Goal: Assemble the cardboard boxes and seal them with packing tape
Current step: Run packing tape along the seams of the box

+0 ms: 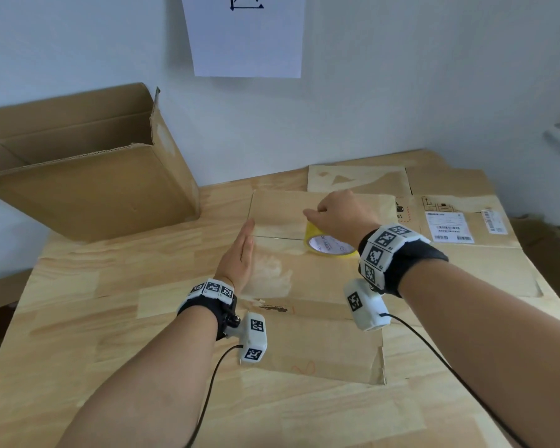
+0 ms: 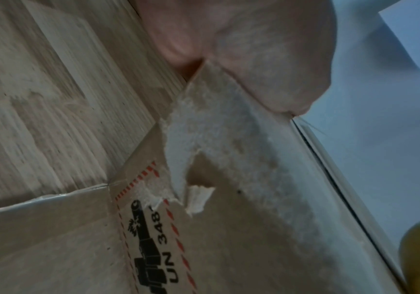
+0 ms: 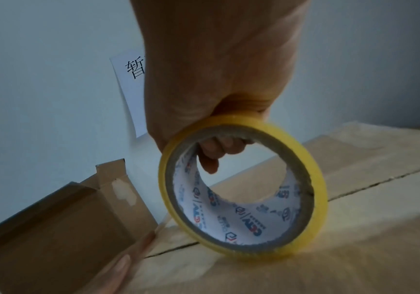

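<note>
- The brown cardboard box in front of the person stands on the light wooden table with its top flaps folded shut; the seam between them looks only partly taped.
- The right hand grips the yellow roll of packing tape, which stands on the seam.
- The left hand, fingers straight, presses against the box's left edge.
- A second, larger brown cardboard box stands open at the far left, apparently unsealed.
- Flattened cardboard sheets on the right look unassembled.

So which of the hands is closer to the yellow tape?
Right. The right hand grips the yellow tape from above; the left hand lies flat at the box's left edge, apart.
</note>
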Demonstrator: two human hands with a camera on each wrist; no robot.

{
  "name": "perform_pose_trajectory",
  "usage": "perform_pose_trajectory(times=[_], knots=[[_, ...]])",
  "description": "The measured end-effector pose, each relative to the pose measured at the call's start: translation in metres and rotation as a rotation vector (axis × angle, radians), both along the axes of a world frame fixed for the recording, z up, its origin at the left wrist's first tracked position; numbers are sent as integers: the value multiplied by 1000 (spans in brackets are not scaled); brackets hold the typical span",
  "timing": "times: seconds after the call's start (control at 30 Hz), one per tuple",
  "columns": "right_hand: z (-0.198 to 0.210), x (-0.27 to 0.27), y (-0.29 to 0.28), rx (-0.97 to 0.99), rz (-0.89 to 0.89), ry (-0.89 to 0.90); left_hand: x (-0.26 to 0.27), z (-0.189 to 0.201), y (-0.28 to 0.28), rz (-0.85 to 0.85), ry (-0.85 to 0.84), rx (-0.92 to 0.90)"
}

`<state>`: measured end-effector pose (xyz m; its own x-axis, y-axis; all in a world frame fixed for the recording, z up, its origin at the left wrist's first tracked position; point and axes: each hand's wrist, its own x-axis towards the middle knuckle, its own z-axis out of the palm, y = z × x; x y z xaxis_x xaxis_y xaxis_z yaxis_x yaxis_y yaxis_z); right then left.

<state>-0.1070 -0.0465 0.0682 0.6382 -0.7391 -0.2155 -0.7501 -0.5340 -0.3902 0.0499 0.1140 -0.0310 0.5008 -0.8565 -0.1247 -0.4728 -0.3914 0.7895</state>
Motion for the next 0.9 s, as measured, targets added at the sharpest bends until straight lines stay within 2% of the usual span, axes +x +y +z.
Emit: perform_pose_trajectory(times=[0.17, 0.37, 0.53, 0.7, 0.8, 0.9], knots=[[2, -2, 2, -39, 6, -29, -3, 0, -1, 91, -42, 18], [0, -6, 6, -73, 8, -1, -3, 2, -1, 77, -71, 27], [-7, -7, 11, -35, -10, -4, -5, 5, -1, 148, -22, 45], [-8, -8, 12, -42, -25, -24, -4, 11, -14, 389, 70, -63], [-8, -7, 12, -47, -26, -16, -2, 6, -17, 424, 107, -154], [-7, -7, 11, -43, -29, -11, -3, 4, -18, 438, 100, -170]])
